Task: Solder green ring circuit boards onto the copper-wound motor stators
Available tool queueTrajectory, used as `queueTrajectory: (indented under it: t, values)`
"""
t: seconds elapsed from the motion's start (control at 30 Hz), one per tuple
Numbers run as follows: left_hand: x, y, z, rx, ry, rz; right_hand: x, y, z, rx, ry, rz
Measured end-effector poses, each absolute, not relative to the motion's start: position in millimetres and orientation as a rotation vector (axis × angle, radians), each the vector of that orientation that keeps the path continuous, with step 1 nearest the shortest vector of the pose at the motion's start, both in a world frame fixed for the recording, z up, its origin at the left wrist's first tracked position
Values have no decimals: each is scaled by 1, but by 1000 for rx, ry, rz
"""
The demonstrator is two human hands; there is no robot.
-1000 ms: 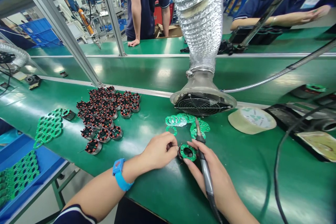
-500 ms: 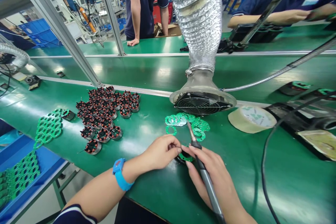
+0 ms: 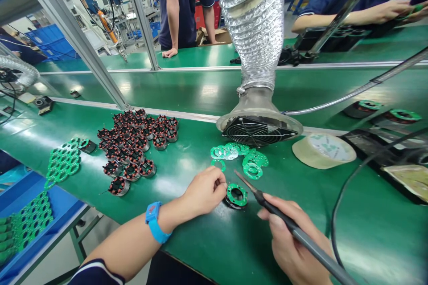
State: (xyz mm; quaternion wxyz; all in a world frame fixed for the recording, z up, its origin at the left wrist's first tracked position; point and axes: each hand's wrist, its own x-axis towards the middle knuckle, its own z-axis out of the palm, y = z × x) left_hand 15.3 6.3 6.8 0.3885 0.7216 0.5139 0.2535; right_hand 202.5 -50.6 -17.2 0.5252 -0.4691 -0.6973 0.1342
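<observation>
A motor stator (image 3: pixel 233 205) with a ring-shaped green circuit board (image 3: pixel 243 198) on top stands on the bench in front of me. Close against its left side is my left hand (image 3: pixel 207 190), thumb and fingertips pinched together; whatever they hold is hidden. My right hand (image 3: pixel 296 234) grips a soldering iron (image 3: pixel 280 214) by its handle. The iron's metal tip points up and left, apart from the board, above and right of it. Just beyond my hands lie loose green ring boards (image 3: pixel 253 170), some overlapping.
Many stators with copper windings (image 3: pixel 132 142) crowd the bench at left, near a green board panel (image 3: pixel 63 160). A fume extractor hood (image 3: pixel 259 118) hangs ahead. At right are a tape roll (image 3: pixel 324 151) and a black cable (image 3: pixel 343 196). Co-workers (image 3: pixel 182 9) are across the bench.
My right hand has drawn back to the right from the stator, tilting the soldering iron leftward and uncovering the green board. My left hand stays pinched, shifted slightly left.
</observation>
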Motion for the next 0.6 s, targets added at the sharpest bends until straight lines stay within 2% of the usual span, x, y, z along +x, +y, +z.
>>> queueTrajectory:
  t: [0.5,0.6]
  values:
    - [18,4,5,1868,1349,655,208,-57,-22,-1021,-1651,400]
    - [19,4,6,1874,1350,655,201,-52,-18,-1130,-1650,355]
